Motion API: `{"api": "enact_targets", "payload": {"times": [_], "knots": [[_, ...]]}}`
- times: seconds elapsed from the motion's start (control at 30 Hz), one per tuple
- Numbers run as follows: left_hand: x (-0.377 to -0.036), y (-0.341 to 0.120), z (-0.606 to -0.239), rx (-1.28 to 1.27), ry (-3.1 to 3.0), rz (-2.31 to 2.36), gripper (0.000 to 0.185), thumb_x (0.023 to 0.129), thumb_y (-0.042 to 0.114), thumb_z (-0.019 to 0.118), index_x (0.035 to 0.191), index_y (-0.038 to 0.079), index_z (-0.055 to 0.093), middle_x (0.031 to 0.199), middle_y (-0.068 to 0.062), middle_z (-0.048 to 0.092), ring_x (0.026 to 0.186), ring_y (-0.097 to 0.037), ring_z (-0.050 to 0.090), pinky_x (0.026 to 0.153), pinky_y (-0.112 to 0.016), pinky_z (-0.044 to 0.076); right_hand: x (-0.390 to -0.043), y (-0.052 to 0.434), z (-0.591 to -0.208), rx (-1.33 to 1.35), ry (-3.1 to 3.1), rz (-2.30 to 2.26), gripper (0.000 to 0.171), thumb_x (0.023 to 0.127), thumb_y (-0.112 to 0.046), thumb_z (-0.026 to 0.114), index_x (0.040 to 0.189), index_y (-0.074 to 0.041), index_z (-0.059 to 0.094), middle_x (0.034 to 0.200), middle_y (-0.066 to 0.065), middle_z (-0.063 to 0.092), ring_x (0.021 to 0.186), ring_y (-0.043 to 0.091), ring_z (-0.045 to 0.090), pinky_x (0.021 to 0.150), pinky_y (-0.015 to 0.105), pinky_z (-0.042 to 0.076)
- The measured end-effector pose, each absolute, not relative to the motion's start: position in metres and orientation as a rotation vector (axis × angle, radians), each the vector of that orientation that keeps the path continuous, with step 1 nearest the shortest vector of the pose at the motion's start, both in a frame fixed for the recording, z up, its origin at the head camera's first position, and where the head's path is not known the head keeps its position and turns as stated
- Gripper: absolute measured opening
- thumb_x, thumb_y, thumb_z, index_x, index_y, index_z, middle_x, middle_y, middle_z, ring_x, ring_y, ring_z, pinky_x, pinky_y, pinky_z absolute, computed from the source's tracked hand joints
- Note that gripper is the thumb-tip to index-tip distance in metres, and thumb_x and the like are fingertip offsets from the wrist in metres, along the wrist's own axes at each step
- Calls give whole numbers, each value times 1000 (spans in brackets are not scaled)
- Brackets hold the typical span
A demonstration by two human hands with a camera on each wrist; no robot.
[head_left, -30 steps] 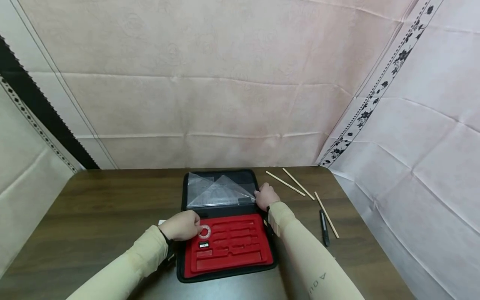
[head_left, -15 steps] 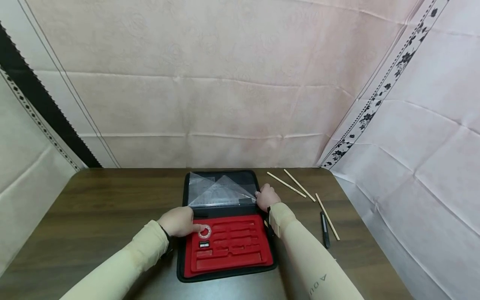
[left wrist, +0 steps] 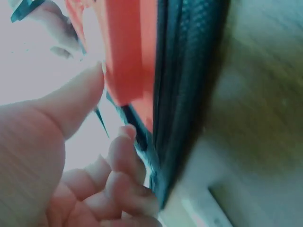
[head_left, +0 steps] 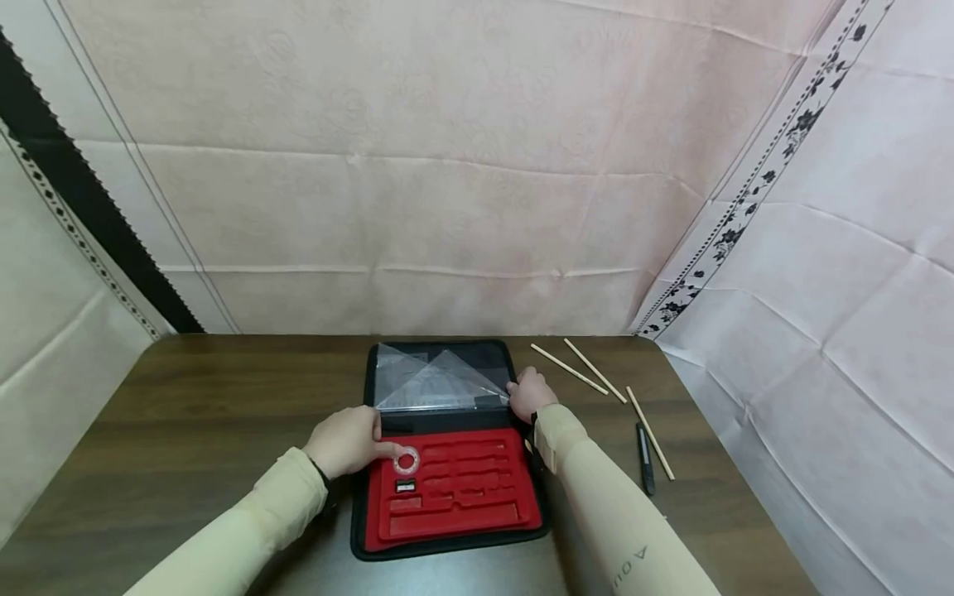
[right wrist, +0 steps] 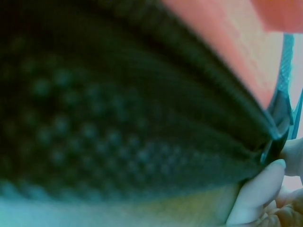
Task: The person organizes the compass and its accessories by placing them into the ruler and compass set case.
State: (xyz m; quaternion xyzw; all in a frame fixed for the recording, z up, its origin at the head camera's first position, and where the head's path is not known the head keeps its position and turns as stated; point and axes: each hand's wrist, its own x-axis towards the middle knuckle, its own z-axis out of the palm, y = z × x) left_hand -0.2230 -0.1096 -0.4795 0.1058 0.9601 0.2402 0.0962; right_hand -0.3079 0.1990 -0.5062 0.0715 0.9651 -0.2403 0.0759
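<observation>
Looking down, I see these things:
Case: a black zip case (head_left: 447, 447) lies open flat in the middle of the brown table (head_left: 186, 414).
Red tray: the near half of the case is a red tray (head_left: 462, 488) with empty slots in it.
Ring: a small pink ring (head_left: 407, 460) sits in the tray's far left corner, and a little dark piece (head_left: 405, 486) sits in the slot just below it.
Clear sheets: see-through triangles (head_left: 436, 382) lie on the far half of the case.
My left hand: my left hand (head_left: 346, 443) rests on the left edge of the case, and one finger touches the tray just beside the ring. In the left wrist view my fingers (left wrist: 125, 156) curl against the case's black edge (left wrist: 184, 85), with my thumb near the red part. I cannot tell if they really squeeze it.
My right hand: my right hand (head_left: 531, 392) sits at the right edge of the case, where the two halves meet. The right wrist view shows a fingertip (right wrist: 258, 189) pressed on the black edge. It is too blurry to tell if I am gripping it.
Sticks: three thin wooden sticks (head_left: 596, 369) lie on the table to the right of the case.
Pen: a black pen (head_left: 645, 458) lies beside the nearest stick.
</observation>
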Motion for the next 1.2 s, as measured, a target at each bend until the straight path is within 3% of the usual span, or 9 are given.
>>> {"api": "enact_targets", "payload": {"times": [0.1,0.23,0.37,0.47,0.73,1.0,1.2], "knots": [[-230,-124,-476,326,2858,822,33,81,37,78,77,12,57,64,-3,52,58,-17,50,53,-32,41,-308,199,-506,210,2896,-713,32,102,-27,48,116,2,47,112,21,52,107,36,55,90,47,43],[-240,-152,-472,375,2879,879,29,87,30,73,99,6,64,88,-9,60,79,-23,58,70,-41,50,-306,199,-505,212,2895,-710,32,102,-27,49,116,2,48,111,21,53,106,35,56,89,46,44],[-247,-179,-472,420,2878,814,37,89,23,71,115,-3,61,109,-19,61,103,-35,57,85,-52,46,-306,199,-506,222,2891,-716,32,102,-28,49,115,1,48,110,20,53,105,35,56,88,47,44],[-248,-190,-474,420,2844,771,40,88,21,72,116,-5,60,112,-22,60,107,-39,55,88,-54,44,-311,200,-509,234,2890,-708,31,101,-28,50,114,0,48,109,19,53,103,34,57,88,47,44],[-242,-195,-482,373,2710,814,46,78,31,82,106,0,62,97,-11,60,89,-25,55,81,-47,46,-315,202,-512,238,2888,-705,31,101,-29,50,113,0,49,108,19,53,103,34,56,88,47,44],[-238,-191,-485,417,2670,852,30,73,10,84,90,6,59,82,-6,54,72,-20,49,65,-35,40,-313,200,-511,248,2898,-712,31,100,-28,51,113,0,49,109,20,53,104,35,56,89,47,44],[-237,-189,-488,415,2676,854,24,77,7,81,83,7,57,74,-3,54,66,-18,48,61,-33,39,-312,199,-508,251,2891,-707,31,101,-28,50,115,1,48,110,20,53,104,35,56,89,46,44]]}}
